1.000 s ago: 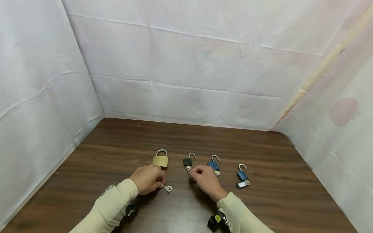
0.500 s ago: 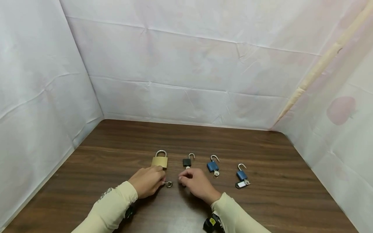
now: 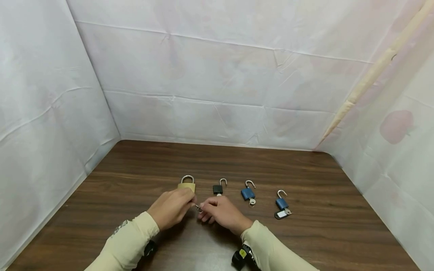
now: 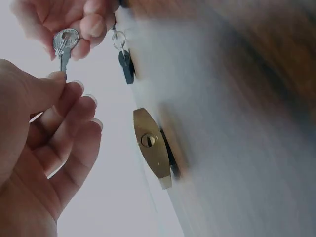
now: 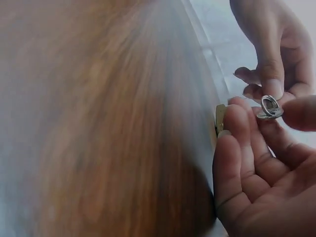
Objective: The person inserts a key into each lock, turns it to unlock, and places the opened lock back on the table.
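My left hand (image 3: 172,209) pinches the blade of a small silver key (image 4: 64,45) between thumb and fingertips, the other fingers loosely bent below. A thin metal ring (image 5: 269,104) hangs at the key's round head. From the other side my right hand (image 3: 225,214) holds that head between thumb and forefinger. The key is raised in front of a brass padlock (image 3: 186,186), whose lower part is covered by my left hand in the head view. In the left wrist view, the padlock's keyhole faces me.
Right of the brass padlock lie a black padlock (image 3: 217,189), a blue padlock (image 3: 248,194) and another blue padlock (image 3: 281,204), their shackles open and keys in them. A black tag (image 3: 281,214) hangs from the rightmost. White sheeting (image 3: 217,75) walls the dark wooden table (image 3: 135,162).
My right hand has moved left from beside the black padlock to my left hand and taken hold of the key's head. My left hand has kept its pinch and shifted slightly right.
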Motion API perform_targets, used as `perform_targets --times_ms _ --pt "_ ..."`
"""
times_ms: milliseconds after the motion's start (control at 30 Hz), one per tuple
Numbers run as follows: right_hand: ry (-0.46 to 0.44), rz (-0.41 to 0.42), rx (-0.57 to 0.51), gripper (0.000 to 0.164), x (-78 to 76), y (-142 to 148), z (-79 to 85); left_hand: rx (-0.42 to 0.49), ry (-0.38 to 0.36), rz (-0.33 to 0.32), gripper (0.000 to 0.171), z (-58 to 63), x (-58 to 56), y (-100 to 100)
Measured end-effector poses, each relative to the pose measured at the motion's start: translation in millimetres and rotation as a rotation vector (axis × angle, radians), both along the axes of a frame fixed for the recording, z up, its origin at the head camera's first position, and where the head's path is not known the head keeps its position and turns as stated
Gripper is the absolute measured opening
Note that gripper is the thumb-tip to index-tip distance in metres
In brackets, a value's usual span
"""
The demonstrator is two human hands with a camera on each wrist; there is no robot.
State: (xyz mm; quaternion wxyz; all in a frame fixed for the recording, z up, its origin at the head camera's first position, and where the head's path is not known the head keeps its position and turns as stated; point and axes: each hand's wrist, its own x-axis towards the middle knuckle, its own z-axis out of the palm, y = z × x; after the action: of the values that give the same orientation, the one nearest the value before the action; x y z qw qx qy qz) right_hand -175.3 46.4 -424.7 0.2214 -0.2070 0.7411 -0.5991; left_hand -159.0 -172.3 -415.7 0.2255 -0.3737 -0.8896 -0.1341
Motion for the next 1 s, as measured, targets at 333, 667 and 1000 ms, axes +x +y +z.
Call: perform_targets --times_ms 333,667,1000 --pt "-0.056 -0.023 -0.072 0.018 -2.6 0.5 -6.0 0.045 -0.170 0.182 0.014 2.3 -16.7 -13.4" --pt "-0.061 -0.092 -0.053 0.015 -3.7 -1.3 -6.0 -0.009 -0.560 0.484 0.056 8.8 -39.7 -22.2" --pt "-0.072 -0.122 -0.052 0.015 -3.8 -2.2 -8.6 0.057 -0.661 0.461 0.053 7.0 -47.6 -24.0"
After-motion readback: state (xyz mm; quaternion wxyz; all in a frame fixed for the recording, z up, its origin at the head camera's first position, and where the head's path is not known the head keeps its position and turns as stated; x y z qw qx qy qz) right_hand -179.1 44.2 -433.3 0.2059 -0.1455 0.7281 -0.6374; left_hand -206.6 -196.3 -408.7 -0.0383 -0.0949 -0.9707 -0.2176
